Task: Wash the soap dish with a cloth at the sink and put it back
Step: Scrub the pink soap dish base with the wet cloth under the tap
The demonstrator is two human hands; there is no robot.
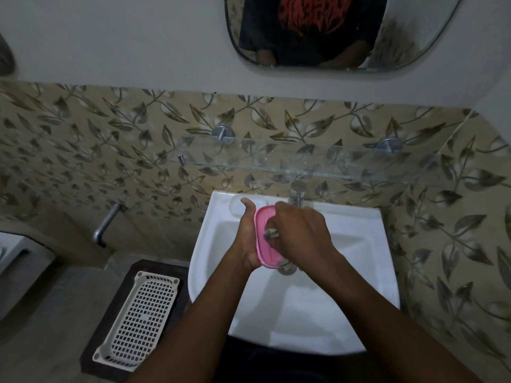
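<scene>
- Down by the floor, left of the basin, a white plastic basket (138,310) with a grid bottom lies on a dark mat (92,344).
- The white sink (373,272) is straight ahead, and both forearms reach out over its bowl.
- The left hand (247,239) cups the pink soap dish (264,222) along its left edge. The thumb sticks up at the top and the fingers are hidden under the dish.
- The dish is tilted on edge above the bowl, in front of the tap (297,193).
- The right hand (301,233) has its fingers curled down around a greyish cloth (271,233), pressing it into the hollow of the dish.
- A bent metal pipe (106,225) comes out of the leaf-patterned tiles on the left.
- A glass shelf (304,164) runs along the wall above the tap.
- The mirror (414,37) above shows a black shirt (312,23) with a jagged red print, too blurred to read. I can see no brand on the dish.
</scene>
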